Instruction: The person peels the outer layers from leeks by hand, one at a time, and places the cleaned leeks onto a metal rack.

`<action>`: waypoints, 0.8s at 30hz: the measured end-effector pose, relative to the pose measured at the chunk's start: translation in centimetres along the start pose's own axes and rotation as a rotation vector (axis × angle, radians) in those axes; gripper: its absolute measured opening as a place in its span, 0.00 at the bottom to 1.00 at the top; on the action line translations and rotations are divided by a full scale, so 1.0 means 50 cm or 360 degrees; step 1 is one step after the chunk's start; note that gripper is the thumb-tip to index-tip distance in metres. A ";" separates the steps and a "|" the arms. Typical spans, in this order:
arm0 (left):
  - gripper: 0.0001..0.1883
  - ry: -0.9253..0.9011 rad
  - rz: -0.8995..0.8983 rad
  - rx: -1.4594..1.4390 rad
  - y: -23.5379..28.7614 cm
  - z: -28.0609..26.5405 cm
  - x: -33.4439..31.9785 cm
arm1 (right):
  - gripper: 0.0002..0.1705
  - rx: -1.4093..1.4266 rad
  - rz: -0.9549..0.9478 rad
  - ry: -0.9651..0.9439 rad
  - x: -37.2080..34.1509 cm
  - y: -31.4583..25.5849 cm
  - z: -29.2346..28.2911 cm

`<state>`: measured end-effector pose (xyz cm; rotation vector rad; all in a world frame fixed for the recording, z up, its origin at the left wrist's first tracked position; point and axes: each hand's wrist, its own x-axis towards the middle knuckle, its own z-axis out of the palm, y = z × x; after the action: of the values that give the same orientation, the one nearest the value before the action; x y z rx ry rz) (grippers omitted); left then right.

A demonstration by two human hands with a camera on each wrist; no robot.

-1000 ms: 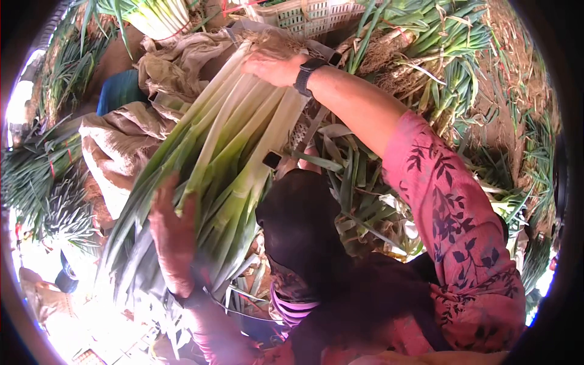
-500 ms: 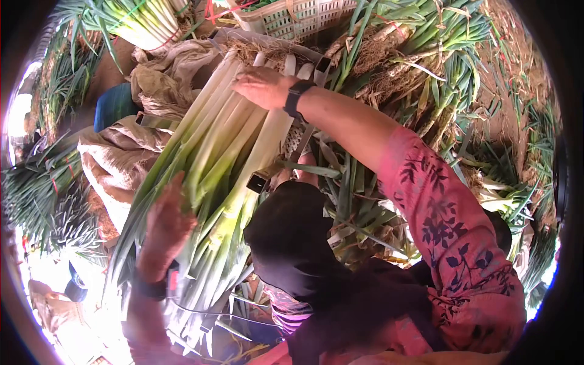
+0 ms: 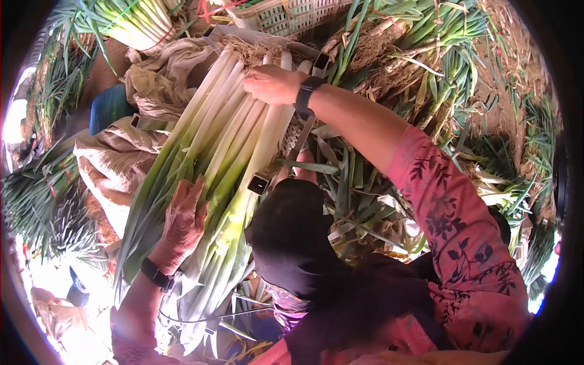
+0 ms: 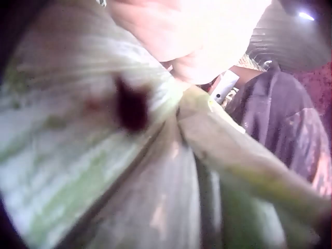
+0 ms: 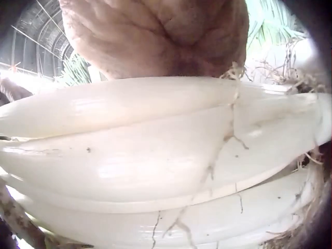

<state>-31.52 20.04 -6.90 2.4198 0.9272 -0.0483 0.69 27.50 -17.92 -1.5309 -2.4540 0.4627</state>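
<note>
A bundle of leeks (image 3: 228, 137) lies slantwise before me, white stalks and roots away from me, green leaves toward me. My right hand (image 3: 274, 85) grips white stalks just below the roots (image 3: 255, 52), its fingertips hidden from the head view. In the right wrist view, the palm (image 5: 161, 39) arches over the thick white stalks (image 5: 140, 150). Farther down, my left hand (image 3: 182, 225) rests on the green leaves with its fingers fairly straight. The left wrist view shows broad leaves (image 4: 83, 129) close up, partly blurred, with the overexposed hand (image 4: 192, 31) above.
Crumpled sacking (image 3: 115, 155) lies left of the bundle, near a blue cylindrical object (image 3: 111, 109). A tied bunch (image 3: 143, 27) and a plastic crate (image 3: 298, 18) stand at the back. More leeks (image 3: 420, 67) and loose leaves lie to the right. My dark-covered knee (image 3: 289, 213) is close beside the bundle.
My right hand has shifted from the root ends down onto the white stalks, uncovering the roots. The left hand swung left and toward me, then came back onto the leaves.
</note>
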 end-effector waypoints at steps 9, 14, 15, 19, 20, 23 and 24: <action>0.35 -0.0082 0.0094 0.0846 -0.055 0.053 0.026 | 0.05 0.0101 0.0263 0.0460 0.061 -0.005 0.096; 0.33 -0.0155 0.0099 0.0836 -0.072 0.047 0.032 | 0.09 0.0679 0.0263 0.1011 -0.068 -0.093 0.006; 0.32 -0.0167 0.0080 0.0827 -0.071 0.047 0.031 | 0.12 0.0635 0.0183 0.1121 -0.112 -0.104 0.008; 0.31 -0.0378 -0.0008 0.0676 -0.057 0.011 0.046 | 0.18 0.0873 0.0569 0.1429 -0.397 -0.124 0.063; 0.30 -0.0457 -0.0029 0.0529 -0.041 -0.017 0.059 | 0.15 0.1171 0.0927 0.1272 -0.479 -0.113 0.068; 0.23 -0.0186 0.0031 0.0489 0.026 -0.052 0.085 | 0.12 0.0592 0.1677 0.1077 -0.695 -0.007 0.144; 0.23 -0.0185 0.0052 0.0507 0.072 -0.051 0.093 | 0.12 0.0942 0.2055 0.1559 -0.740 0.012 0.145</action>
<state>-26.12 21.94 -4.04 2.6879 0.8821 -0.3453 14.91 -6.64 -25.35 -2.0830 -0.3911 0.3802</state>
